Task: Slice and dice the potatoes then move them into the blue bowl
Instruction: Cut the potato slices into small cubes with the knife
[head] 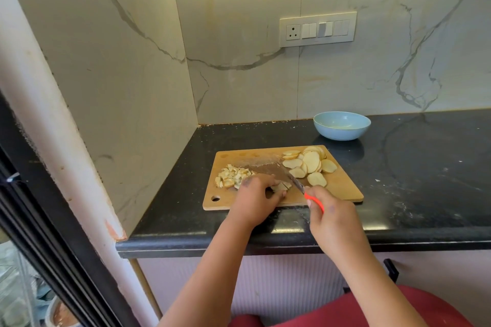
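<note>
Potatoes, pale and peeled, lie on the rectangular wooden cutting board (337, 188) that we see on the black stone counter (425, 167): round slices (310, 163) heaped at its far right, small diced cubes (232, 176) piled at its left. Behind the board, well apart from it, stands the round light-blue bowl (342, 125). Our left hand (256, 199) curls its fingers over a few cut pieces (281, 186) at the board's near edge, pinning them. Our right hand (330, 216) is clenched round the orange-handled kitchen knife (297, 182), whose blade angles across those pieces.
</note>
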`<action>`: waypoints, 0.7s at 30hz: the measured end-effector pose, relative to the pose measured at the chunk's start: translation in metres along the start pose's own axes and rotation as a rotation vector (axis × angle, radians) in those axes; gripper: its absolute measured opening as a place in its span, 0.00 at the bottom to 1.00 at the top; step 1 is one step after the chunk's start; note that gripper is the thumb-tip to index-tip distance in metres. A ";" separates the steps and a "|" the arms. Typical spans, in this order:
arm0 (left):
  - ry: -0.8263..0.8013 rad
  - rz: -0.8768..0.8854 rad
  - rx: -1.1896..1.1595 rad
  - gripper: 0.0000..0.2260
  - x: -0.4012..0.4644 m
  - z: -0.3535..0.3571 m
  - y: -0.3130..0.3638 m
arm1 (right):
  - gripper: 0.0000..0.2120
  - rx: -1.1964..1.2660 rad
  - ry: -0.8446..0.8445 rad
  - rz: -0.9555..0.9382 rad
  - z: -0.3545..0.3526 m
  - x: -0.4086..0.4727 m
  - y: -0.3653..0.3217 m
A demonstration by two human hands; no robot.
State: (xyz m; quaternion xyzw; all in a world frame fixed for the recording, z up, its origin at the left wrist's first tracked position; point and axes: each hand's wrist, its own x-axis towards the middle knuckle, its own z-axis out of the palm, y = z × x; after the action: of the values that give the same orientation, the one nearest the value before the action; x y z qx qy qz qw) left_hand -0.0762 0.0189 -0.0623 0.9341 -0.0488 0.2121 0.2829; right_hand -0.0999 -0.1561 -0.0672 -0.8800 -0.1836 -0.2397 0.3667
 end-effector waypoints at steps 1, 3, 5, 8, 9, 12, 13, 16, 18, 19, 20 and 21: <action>0.022 -0.012 0.027 0.17 -0.001 0.000 0.000 | 0.10 0.009 -0.004 -0.012 -0.003 -0.003 0.002; 0.053 -0.032 0.058 0.15 -0.002 0.000 0.000 | 0.10 0.004 -0.047 -0.035 -0.007 -0.008 0.003; 0.072 -0.042 0.052 0.11 -0.002 0.002 0.000 | 0.10 -0.033 -0.085 -0.047 -0.005 -0.012 0.003; 0.096 -0.048 0.103 0.10 0.000 0.003 -0.002 | 0.11 -0.106 -0.140 -0.011 0.001 -0.008 -0.001; 0.099 -0.052 0.132 0.10 0.001 0.003 -0.002 | 0.12 -0.152 -0.158 -0.003 0.005 -0.004 -0.004; 0.086 -0.080 0.160 0.10 0.000 0.002 -0.001 | 0.13 -0.270 -0.167 -0.011 0.016 0.006 -0.013; 0.079 -0.087 0.173 0.11 -0.001 0.001 -0.001 | 0.13 -0.278 -0.151 -0.013 0.018 0.008 -0.014; 0.055 -0.115 0.184 0.12 -0.002 0.001 0.000 | 0.12 -0.121 -0.099 0.017 0.015 0.010 -0.008; 0.058 -0.127 0.143 0.13 -0.003 -0.001 -0.001 | 0.11 0.009 -0.042 0.006 0.006 0.005 -0.004; 0.066 -0.131 0.117 0.14 -0.004 -0.002 -0.002 | 0.11 0.040 -0.022 -0.005 0.003 0.002 -0.001; 0.080 -0.135 0.088 0.15 -0.004 -0.003 -0.003 | 0.10 0.053 -0.018 -0.018 0.000 -0.002 0.000; 0.096 -0.142 0.063 0.16 -0.004 -0.003 -0.004 | 0.11 0.053 -0.026 -0.031 -0.002 -0.005 0.001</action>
State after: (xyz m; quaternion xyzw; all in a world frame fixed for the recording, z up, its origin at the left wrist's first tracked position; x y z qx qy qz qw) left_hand -0.0801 0.0240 -0.0640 0.9324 0.0378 0.2376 0.2697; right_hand -0.1034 -0.1588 -0.0693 -0.8699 -0.2082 -0.2291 0.3840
